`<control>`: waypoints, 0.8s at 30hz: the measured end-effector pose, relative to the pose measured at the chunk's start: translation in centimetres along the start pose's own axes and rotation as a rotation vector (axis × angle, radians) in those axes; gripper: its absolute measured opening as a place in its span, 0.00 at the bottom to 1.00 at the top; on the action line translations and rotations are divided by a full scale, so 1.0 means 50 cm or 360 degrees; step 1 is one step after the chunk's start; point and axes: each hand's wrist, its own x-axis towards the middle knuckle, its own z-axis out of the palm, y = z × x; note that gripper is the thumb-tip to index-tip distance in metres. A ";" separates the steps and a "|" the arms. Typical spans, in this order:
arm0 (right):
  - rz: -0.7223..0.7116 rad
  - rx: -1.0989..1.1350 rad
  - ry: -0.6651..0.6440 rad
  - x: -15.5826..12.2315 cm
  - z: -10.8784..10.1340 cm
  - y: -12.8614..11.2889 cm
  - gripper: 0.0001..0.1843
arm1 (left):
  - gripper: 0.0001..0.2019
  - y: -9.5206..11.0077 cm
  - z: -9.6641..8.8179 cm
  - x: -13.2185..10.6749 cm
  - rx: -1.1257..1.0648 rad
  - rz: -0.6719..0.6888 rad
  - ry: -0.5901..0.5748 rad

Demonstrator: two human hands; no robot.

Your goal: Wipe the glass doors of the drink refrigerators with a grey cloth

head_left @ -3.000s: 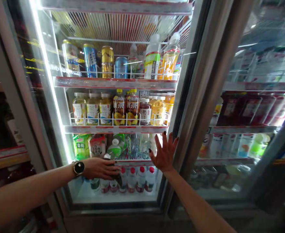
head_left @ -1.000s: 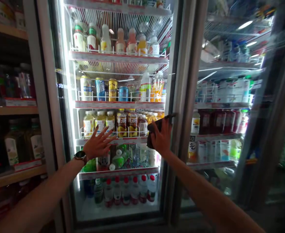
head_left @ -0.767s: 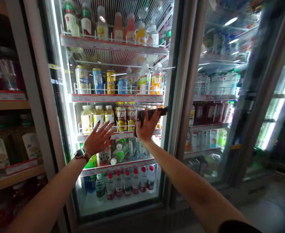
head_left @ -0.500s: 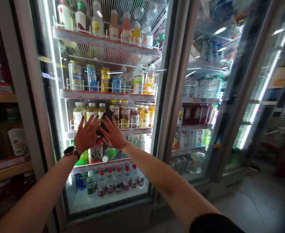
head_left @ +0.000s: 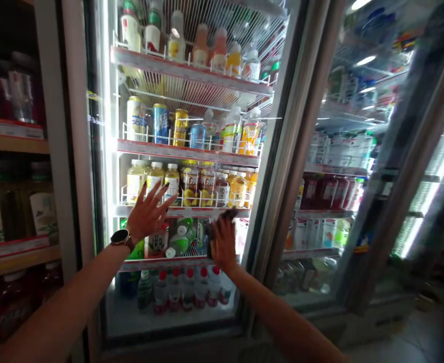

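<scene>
Left hand [head_left: 146, 216]: fingers spread, held up at the glass fridge door [head_left: 169, 337]; contact with the glass cannot be confirmed.
Right hand [head_left: 222, 242]: fingers closed on a dark flat object [head_left: 225, 214], held at the fingertips, level with the lower shelf.
Risk: a loose fingertip grip may drop the object; keep it clear of the glass.
Labels: the writing on the drink bottles [head_left: 189, 189] is too small to read.

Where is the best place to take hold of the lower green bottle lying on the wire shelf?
Probably grip the green bottle around its body, just behind the neck, coming from the front and slightly above. It lies on its side with its white cap toward you, and another bottle lies just above it, so keep your hands low.
</scene>
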 end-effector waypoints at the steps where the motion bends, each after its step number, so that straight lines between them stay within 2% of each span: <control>1: -0.0147 0.0042 -0.0113 0.015 0.007 -0.029 0.39 | 0.38 -0.001 0.001 -0.002 -0.0009 -0.0004 -0.0002; 2: -0.0272 0.0071 -0.0211 0.047 0.011 -0.049 0.38 | 0.38 -0.001 0.001 -0.003 -0.0017 -0.0008 -0.0003; 4: -0.0357 0.0070 -0.0284 0.158 0.015 -0.066 0.36 | 0.37 -0.002 0.000 -0.004 -0.0021 -0.0013 -0.0005; 8: -0.0084 0.0005 0.0046 0.430 0.013 -0.057 0.36 | 0.37 -0.002 -0.003 0.001 -0.0015 -0.0002 0.0025; 10: 0.0012 0.0014 0.0142 0.490 0.020 -0.066 0.37 | 0.38 -0.001 -0.002 0.003 -0.0025 -0.0019 0.0051; 11: 0.0052 0.0022 0.0152 0.486 0.026 -0.078 0.38 | 0.39 0.002 -0.001 0.002 -0.0034 -0.0041 0.0059; 13: 0.0091 0.0044 0.0089 0.413 0.042 -0.112 0.40 | 0.39 0.013 0.003 -0.008 -0.0053 -0.0097 0.0061; 16: -0.0008 0.0073 -0.0208 0.200 0.061 -0.169 0.41 | 0.39 0.049 0.010 -0.051 -0.0078 -0.0185 0.0022; 18: -0.0190 0.0083 -0.0444 0.063 0.059 -0.189 0.38 | 0.39 0.079 0.012 -0.095 -0.0102 -0.0208 -0.0038; 19: -0.0299 0.0092 -0.0539 0.016 0.053 -0.189 0.36 | 0.39 0.093 0.012 -0.119 -0.0118 -0.0207 -0.0074; 20: -0.0405 0.0106 -0.0608 -0.010 0.045 -0.180 0.34 | 0.39 0.104 0.010 -0.141 -0.0134 -0.0199 -0.0113; 21: -0.0491 0.0119 -0.0654 -0.013 0.035 -0.162 0.32 | 0.38 0.112 0.009 -0.162 -0.0148 -0.0188 -0.0149; 22: -0.0530 0.0124 -0.0664 0.008 0.024 -0.136 0.31 | 0.38 0.117 0.007 -0.179 -0.0160 -0.0171 -0.0184; 24: -0.0444 0.0090 -0.0577 0.107 0.001 -0.067 0.33 | 0.38 0.120 0.006 -0.204 -0.0175 -0.0138 -0.0237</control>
